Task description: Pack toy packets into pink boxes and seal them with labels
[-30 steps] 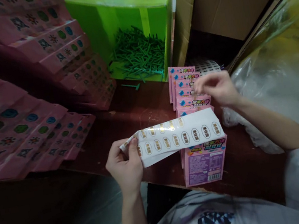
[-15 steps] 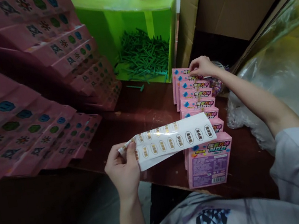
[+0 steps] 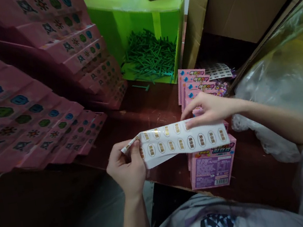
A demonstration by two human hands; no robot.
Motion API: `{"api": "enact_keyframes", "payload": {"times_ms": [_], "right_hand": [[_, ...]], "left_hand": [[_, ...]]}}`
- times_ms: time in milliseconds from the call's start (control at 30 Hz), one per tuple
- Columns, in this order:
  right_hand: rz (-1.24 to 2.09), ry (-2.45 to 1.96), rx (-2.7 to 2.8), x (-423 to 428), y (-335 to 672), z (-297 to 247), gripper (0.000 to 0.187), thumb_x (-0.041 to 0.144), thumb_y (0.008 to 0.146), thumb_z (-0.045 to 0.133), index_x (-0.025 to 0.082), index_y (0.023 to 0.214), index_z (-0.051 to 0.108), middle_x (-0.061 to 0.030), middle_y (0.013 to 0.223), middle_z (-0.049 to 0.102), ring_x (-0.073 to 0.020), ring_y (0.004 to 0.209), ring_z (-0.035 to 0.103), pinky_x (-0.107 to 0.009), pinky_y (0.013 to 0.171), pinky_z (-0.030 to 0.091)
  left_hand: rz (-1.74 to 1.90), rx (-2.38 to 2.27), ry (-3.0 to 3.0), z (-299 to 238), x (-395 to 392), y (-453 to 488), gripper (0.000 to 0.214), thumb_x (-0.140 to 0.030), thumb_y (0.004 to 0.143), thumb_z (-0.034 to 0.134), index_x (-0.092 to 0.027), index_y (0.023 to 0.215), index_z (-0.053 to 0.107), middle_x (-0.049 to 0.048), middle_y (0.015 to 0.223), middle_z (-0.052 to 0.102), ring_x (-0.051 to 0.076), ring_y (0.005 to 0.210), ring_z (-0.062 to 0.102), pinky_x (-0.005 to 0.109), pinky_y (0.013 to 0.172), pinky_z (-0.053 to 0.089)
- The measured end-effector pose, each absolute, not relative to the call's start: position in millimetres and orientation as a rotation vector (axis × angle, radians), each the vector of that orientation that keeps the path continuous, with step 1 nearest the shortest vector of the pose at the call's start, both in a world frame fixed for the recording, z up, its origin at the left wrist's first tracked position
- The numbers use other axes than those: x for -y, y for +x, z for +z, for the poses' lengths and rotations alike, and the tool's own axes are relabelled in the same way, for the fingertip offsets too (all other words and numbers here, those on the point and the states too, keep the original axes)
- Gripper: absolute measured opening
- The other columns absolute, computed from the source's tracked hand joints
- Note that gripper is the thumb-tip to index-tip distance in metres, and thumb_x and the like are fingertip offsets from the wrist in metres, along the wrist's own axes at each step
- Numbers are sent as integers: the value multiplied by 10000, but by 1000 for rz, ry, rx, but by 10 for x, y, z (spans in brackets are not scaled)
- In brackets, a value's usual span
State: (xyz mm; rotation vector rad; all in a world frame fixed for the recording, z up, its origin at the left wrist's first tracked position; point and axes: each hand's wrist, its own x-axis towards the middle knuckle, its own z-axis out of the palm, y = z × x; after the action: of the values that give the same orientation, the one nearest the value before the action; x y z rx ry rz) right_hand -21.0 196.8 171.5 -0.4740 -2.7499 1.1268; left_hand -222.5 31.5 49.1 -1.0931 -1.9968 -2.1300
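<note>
My left hand (image 3: 128, 170) pinches the left end of a white sheet of round stickers (image 3: 180, 143), holding it out over the table's front edge. My right hand (image 3: 209, 108) rests its fingertips on the sheet's upper edge, fingers bent and pressing on a sticker; whether one is lifted I cannot make out. Under and behind the sheet stands a row of small pink boxes (image 3: 211, 163), one behind the other, running away from me on the dark red table (image 3: 151, 109).
Stacks of flat pink cartons (image 3: 36, 110) fan out on the left. A green box (image 3: 139, 25) at the back holds several green sticks (image 3: 150, 55). Brown cardboard boxes (image 3: 240, 4) and a large clear plastic bag (image 3: 288, 77) fill the right. A label sheet (image 3: 218, 71) lies behind the row.
My right hand came back from the far pink box to the sticker sheet's top edge. The left hand and sheet stayed nearly still.
</note>
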Motion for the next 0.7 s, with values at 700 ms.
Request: {"api": "enact_keyframes", "payload": {"times_ms": [700], "right_hand": [[213, -614, 2447, -2564, -163, 1505, 201, 306, 890, 537, 315, 859, 735, -10, 909, 723, -235, 954, 640, -522, 1042, 397]], "left_hand": [[-2276, 2222, -909, 93, -603, -2452, 233, -372, 750, 670, -153, 738, 592, -23, 650, 560, 99, 596, 495, 200, 546, 394]]}}
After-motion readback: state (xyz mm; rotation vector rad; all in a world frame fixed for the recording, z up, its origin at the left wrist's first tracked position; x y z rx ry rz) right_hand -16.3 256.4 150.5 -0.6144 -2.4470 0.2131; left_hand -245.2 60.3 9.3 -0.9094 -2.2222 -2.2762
